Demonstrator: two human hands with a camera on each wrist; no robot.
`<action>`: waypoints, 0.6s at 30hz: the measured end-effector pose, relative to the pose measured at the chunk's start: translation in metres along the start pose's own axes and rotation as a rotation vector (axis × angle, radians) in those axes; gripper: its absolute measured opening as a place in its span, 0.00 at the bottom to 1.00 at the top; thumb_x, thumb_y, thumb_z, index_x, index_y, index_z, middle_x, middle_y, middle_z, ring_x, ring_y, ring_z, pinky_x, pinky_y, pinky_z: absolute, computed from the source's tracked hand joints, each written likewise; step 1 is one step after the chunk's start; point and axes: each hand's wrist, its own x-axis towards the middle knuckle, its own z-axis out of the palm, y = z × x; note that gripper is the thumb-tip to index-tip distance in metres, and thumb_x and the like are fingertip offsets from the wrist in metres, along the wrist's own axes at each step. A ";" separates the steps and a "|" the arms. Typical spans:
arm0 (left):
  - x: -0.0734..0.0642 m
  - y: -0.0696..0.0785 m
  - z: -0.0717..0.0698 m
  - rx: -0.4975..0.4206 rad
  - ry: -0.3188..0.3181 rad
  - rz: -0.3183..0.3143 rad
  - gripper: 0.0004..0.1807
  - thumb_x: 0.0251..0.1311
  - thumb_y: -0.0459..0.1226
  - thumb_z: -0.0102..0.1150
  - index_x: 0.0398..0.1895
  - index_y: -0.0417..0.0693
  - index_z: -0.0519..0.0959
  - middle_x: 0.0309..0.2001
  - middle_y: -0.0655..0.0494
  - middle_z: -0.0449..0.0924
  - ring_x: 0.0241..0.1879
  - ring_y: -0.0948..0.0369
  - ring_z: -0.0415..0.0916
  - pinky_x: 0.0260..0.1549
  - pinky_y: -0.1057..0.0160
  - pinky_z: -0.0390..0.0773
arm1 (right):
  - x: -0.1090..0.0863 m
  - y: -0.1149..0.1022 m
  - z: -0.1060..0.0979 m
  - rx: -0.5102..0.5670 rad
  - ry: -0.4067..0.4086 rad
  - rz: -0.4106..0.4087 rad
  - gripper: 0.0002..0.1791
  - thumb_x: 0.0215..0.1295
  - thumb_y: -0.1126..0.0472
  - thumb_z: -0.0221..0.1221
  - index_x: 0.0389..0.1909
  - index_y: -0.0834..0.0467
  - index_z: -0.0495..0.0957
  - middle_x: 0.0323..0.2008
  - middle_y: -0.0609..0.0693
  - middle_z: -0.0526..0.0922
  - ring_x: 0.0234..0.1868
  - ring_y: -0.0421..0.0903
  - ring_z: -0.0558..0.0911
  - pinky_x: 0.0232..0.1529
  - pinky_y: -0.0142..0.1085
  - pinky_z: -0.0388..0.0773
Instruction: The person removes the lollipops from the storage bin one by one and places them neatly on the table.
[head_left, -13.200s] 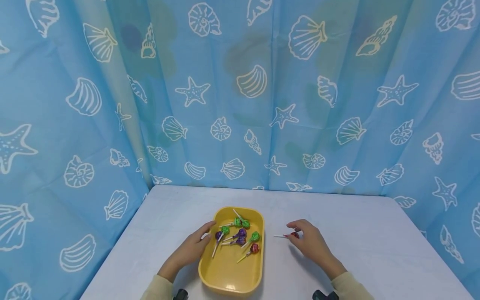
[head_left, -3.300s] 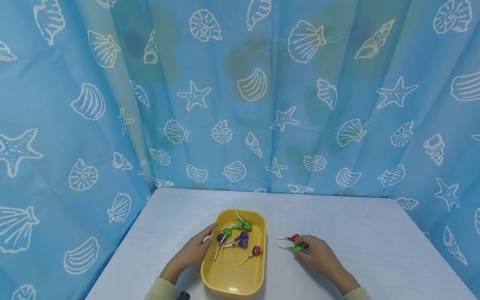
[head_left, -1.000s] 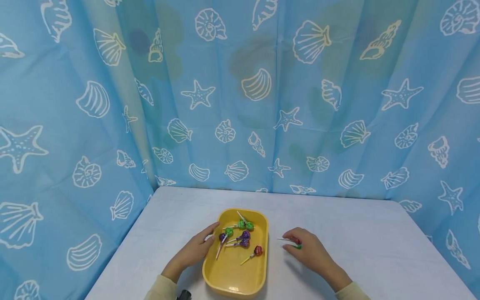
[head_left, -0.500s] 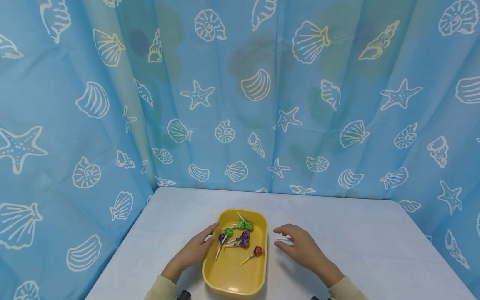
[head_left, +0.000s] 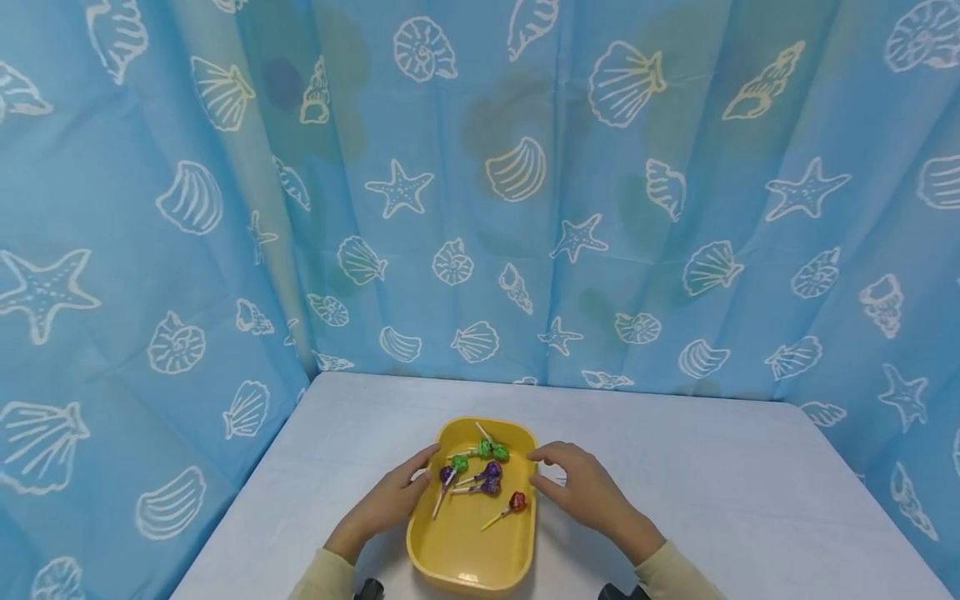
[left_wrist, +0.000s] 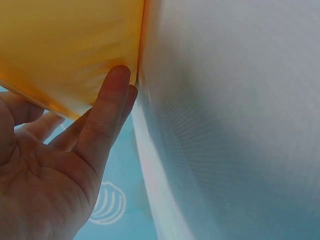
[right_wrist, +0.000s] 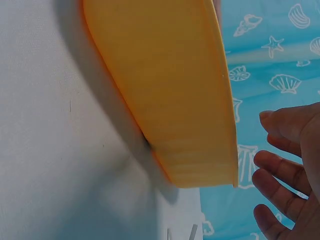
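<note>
A yellow tray holds several wrapped lollipops: green ones such as this green lollipop, purple ones such as this purple lollipop, and one red lollipop with a yellow stick. My left hand rests against the tray's left side; the left wrist view shows its extended fingers on the outer wall. At the right rim, my right hand hovers with thumb and fingers spread, holding nothing. Beneath it on the table, white lollipop sticks peek out, their candy heads hidden by the hand.
A white cloth covers the table. Behind it and along the sides hangs a blue curtain printed with seashells and starfish.
A green lollipop left the tray and was set beside the red one on the table, where my right hand released it. That hand has since moved left to the tray's rim.
</note>
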 end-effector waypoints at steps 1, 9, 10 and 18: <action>0.000 0.000 0.000 0.002 0.000 0.001 0.27 0.79 0.39 0.44 0.79 0.50 0.61 0.75 0.41 0.61 0.74 0.40 0.56 0.69 0.35 0.58 | 0.001 0.000 0.001 0.001 -0.002 -0.003 0.16 0.64 0.57 0.69 0.51 0.55 0.84 0.48 0.45 0.85 0.48 0.45 0.83 0.52 0.48 0.82; 0.000 0.000 0.002 0.011 0.014 -0.025 0.27 0.78 0.39 0.45 0.78 0.51 0.62 0.75 0.42 0.62 0.74 0.40 0.56 0.69 0.35 0.58 | 0.004 -0.006 0.007 0.000 -0.050 -0.056 0.17 0.65 0.56 0.69 0.52 0.55 0.84 0.51 0.47 0.84 0.55 0.49 0.81 0.58 0.52 0.79; 0.001 0.000 0.002 0.011 0.014 -0.027 0.27 0.78 0.39 0.45 0.78 0.51 0.62 0.75 0.42 0.62 0.74 0.40 0.56 0.69 0.35 0.58 | 0.005 -0.007 0.008 0.007 -0.064 -0.049 0.17 0.64 0.57 0.69 0.53 0.55 0.83 0.51 0.47 0.84 0.56 0.50 0.81 0.59 0.53 0.78; 0.001 0.001 0.001 0.012 0.007 -0.005 0.27 0.78 0.39 0.44 0.78 0.49 0.62 0.75 0.42 0.62 0.74 0.40 0.56 0.69 0.35 0.59 | 0.011 -0.013 0.013 -0.018 -0.156 -0.070 0.17 0.65 0.56 0.69 0.53 0.55 0.83 0.52 0.49 0.84 0.57 0.52 0.81 0.60 0.53 0.78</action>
